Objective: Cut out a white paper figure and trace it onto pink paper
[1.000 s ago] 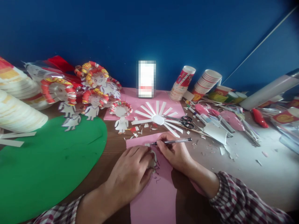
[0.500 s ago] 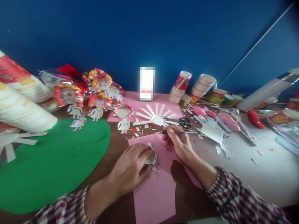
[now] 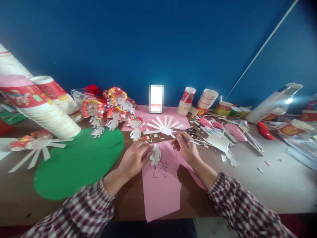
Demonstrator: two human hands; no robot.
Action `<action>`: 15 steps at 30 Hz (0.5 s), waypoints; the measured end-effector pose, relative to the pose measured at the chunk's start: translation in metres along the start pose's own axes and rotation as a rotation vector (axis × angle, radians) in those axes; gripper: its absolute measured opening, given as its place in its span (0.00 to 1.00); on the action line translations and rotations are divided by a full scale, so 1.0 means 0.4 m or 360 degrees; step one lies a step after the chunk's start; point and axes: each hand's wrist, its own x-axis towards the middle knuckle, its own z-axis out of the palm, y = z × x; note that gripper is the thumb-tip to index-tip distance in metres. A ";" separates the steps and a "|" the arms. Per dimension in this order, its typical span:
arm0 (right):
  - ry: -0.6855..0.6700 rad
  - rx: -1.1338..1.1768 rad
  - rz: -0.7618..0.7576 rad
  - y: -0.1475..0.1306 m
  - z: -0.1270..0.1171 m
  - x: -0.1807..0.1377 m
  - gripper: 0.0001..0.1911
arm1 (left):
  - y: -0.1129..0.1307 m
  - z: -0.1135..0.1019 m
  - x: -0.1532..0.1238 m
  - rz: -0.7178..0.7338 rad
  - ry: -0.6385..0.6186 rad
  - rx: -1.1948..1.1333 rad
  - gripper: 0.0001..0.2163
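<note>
My left hand point(image 3: 137, 158) has its thumb and fingertips closed at the left edge of a small white paper figure point(image 3: 156, 155), which is outlined in dark ink. The figure lies on a pink paper sheet point(image 3: 162, 198) with dark pen scribbles just below it. My right hand point(image 3: 187, 147) grips a slim pen point(image 3: 196, 142) between thumb and fingers, above the sheet's right upper edge. Beyond the hands, scissors point(image 3: 191, 132) rest beside a white paper cup cut into fanned strips point(image 3: 165, 130).
A green oval sheet point(image 3: 81, 168) lies at left, near stacked paper cups point(image 3: 56, 112) and decorated paper figures point(image 3: 114, 119). More cup stacks point(image 3: 206, 100) stand at the back. Markers, scraps and a white tube point(image 3: 269, 105) crowd the right. A blue wall point(image 3: 158, 43) rises behind.
My left hand has slid off the top of the paper figure to its left edge, uncovering the figure. My right hand keeps the pen. The camera view has shifted, showing more of the table.
</note>
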 end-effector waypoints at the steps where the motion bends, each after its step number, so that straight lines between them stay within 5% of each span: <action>1: -0.0003 -0.0092 -0.0038 0.001 -0.004 0.001 0.15 | -0.002 0.001 0.000 -0.0028 -0.0003 0.0033 0.09; 9: -0.0123 -0.1024 -0.0345 -0.041 -0.030 -0.008 0.12 | -0.009 0.017 -0.004 -0.0075 -0.0056 0.0299 0.12; 15: -0.0300 -0.1218 -0.0432 -0.034 -0.019 -0.013 0.14 | -0.004 0.016 -0.007 -0.0029 -0.0028 0.0286 0.11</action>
